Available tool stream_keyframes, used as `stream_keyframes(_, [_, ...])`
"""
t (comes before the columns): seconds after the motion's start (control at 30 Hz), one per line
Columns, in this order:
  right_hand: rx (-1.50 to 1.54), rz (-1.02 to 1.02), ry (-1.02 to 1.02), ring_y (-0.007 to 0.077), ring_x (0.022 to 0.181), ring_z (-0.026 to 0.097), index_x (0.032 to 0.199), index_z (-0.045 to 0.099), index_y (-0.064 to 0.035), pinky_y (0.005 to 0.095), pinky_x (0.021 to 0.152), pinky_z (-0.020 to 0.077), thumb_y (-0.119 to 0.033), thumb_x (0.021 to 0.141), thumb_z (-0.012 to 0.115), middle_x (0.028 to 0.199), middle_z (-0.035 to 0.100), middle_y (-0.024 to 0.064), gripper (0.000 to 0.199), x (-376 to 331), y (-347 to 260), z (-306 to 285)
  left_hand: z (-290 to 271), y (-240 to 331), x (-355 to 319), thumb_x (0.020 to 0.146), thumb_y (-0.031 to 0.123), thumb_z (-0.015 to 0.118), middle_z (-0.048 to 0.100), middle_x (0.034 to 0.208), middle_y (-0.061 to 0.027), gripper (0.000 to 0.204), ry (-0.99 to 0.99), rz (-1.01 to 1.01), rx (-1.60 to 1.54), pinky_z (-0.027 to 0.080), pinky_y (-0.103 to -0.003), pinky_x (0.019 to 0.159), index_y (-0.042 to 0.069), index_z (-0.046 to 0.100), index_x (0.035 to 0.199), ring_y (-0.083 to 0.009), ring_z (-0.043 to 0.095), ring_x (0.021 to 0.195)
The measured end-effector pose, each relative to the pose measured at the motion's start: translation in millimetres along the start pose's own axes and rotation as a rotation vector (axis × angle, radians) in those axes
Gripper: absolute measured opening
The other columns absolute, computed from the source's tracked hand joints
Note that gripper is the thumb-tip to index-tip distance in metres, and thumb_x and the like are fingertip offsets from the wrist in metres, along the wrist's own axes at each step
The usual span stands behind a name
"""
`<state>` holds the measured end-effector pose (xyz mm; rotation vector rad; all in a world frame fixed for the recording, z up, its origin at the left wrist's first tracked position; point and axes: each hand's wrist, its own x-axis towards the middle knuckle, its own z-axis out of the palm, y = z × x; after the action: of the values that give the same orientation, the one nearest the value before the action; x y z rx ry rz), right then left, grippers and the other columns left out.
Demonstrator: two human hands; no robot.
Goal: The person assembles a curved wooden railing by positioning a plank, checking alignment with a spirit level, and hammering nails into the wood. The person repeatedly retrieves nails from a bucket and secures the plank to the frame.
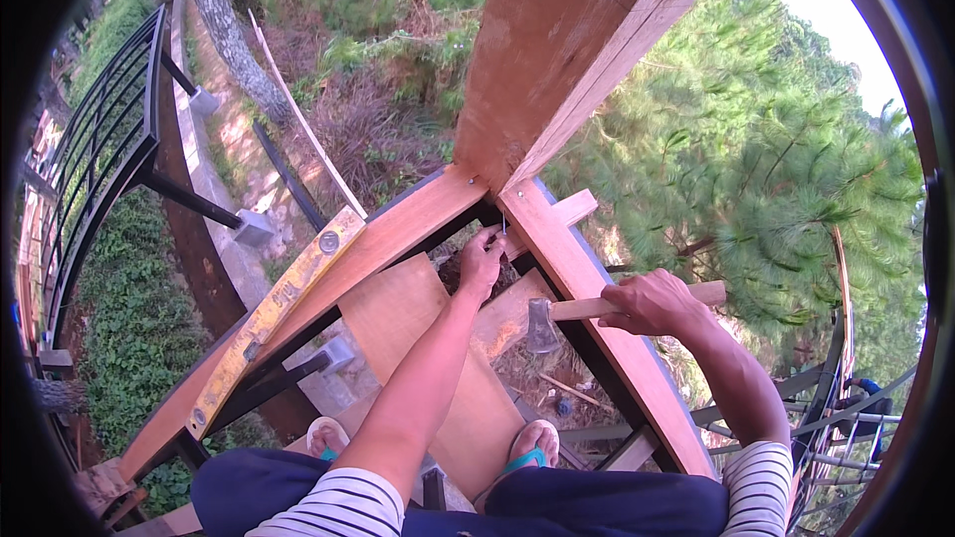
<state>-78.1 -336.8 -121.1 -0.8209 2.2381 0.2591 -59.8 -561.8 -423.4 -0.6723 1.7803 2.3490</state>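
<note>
The level (284, 310) along the orange-brown beam (423, 207) is yellow. The hatchet head (540, 326) is grey, its handle (585, 309) tan. Sleeves (336, 511) are dark-striped white, trousers (617, 500) navy, sandal straps (528, 458) turquoise.

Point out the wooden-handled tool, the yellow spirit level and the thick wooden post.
Wooden-handled tool (583, 309): head view, on the handle, near its metal end.
Yellow spirit level (282, 304): head view, on its face, about midway along.
Thick wooden post (552, 55): head view, on its broad reddish-brown side.
</note>
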Motion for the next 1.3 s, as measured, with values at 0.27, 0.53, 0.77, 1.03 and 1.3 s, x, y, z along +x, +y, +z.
stream_keyframes(0.27, [0.061, 0.026, 0.097, 0.0366, 0.079, 0.073, 0.105, 0.068, -0.0141, 0.0508, 0.069, 0.0577, -0.052, 0.096, 0.067, 0.086, 0.072, 0.0099, 0.039, -4, 8, 8, 10, -8, -26, 0.102, 0.004, 0.061, 0.070, 0.102, -0.0030, 0.035, 0.105, 0.016, -0.116, 0.050, -0.024, 0.065, -0.001, 0.063, 0.137, -0.0068, 0.060, 0.077])
stream_keyframes(0.53, [0.023, -0.071, 0.075, 0.0379, 0.077, 0.071, 0.105, 0.065, -0.0144, 0.0528, 0.066, 0.0555, -0.053, 0.097, 0.065, 0.087, 0.069, 0.0094, 0.039, 25, -5, -22, 17, 9, -48, 0.106, 0.006, 0.054, 0.068, 0.120, -0.0128, 0.040, 0.012, -0.078, -0.119, 0.059, -0.034, 0.092, -0.004, 0.055, 0.145, -0.0168, 0.069, 0.102])
stream_keyframes(0.77, [-0.130, -0.141, 0.115, 0.0378, 0.073, 0.071, 0.109, 0.061, -0.0146, 0.0522, 0.064, 0.0566, -0.059, 0.098, 0.061, 0.088, 0.068, 0.0120, 0.045, 71, 2, -13, -36, 46, -67, 0.108, 0.011, 0.052, 0.066, 0.124, -0.0141, 0.029, 0.175, 0.093, -0.032, 0.054, -0.040, 0.100, -0.005, 0.060, 0.130, -0.0256, 0.066, 0.113])
stream_keyframes(1.03, [-0.251, -0.508, 0.078, 0.0379, 0.073, 0.071, 0.113, 0.056, -0.0124, 0.0539, 0.060, 0.0558, -0.059, 0.100, 0.056, 0.086, 0.065, 0.0159, 0.049, 91, 3, 17, -97, 86, -119, 0.098, 0.007, 0.055, 0.067, 0.114, -0.0188, 0.020, 0.485, 0.712, 0.721, 0.049, -0.049, 0.097, 0.000, 0.063, 0.115, -0.0387, 0.062, 0.107])
stream_keyframes(1.3, [-0.308, -0.385, -0.002, 0.0390, 0.077, 0.073, 0.112, 0.056, -0.0149, 0.0531, 0.065, 0.0590, -0.059, 0.101, 0.055, 0.087, 0.066, 0.0153, 0.046, 96, -16, 25, -170, 38, -146, 0.095, 0.010, 0.059, 0.056, 0.135, -0.0208, 0.039, 0.427, 0.601, 0.970, 0.040, -0.051, 0.111, 0.000, 0.055, 0.132, -0.0409, 0.052, 0.124])
